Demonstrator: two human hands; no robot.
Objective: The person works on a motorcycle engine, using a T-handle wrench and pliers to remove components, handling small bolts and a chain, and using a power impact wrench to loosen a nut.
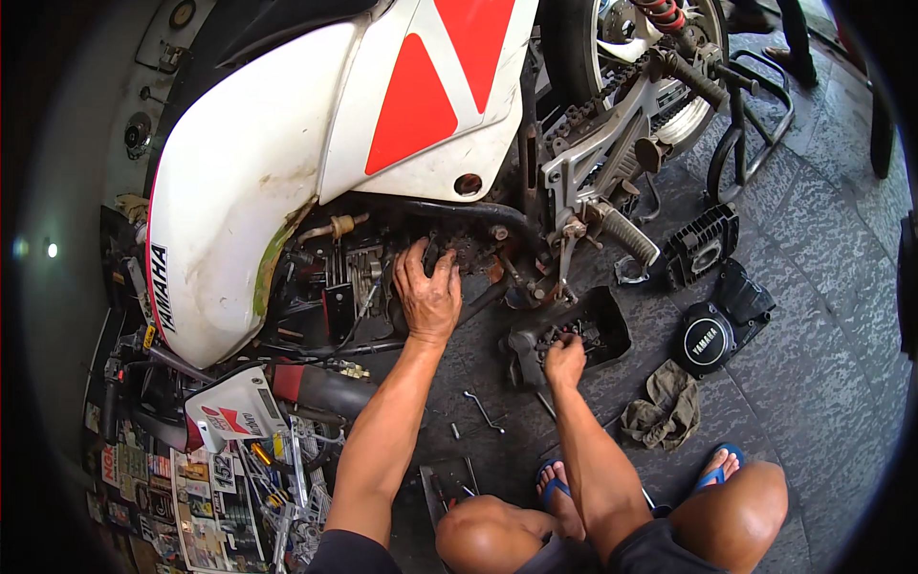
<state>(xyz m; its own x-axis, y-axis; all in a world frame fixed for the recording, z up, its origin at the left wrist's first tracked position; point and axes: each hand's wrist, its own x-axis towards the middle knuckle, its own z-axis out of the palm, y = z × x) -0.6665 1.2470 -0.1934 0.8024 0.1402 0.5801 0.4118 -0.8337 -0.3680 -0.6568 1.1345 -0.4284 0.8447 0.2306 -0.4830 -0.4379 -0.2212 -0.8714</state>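
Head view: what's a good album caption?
Left hand at a white-and-red motorcycle, right hand at a dark, rectangular, open-topped tray.

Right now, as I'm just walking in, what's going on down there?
A person is low beside a white-and-red motorcycle. The left hand reaches into the engine area; what it grips, if anything, can't be made out. The right hand is down in a dark tray that holds small parts. On the floor, right of the tray, lie a finned part, a black cover and a crumpled rag; a wrench lies there too, left of the right forearm.
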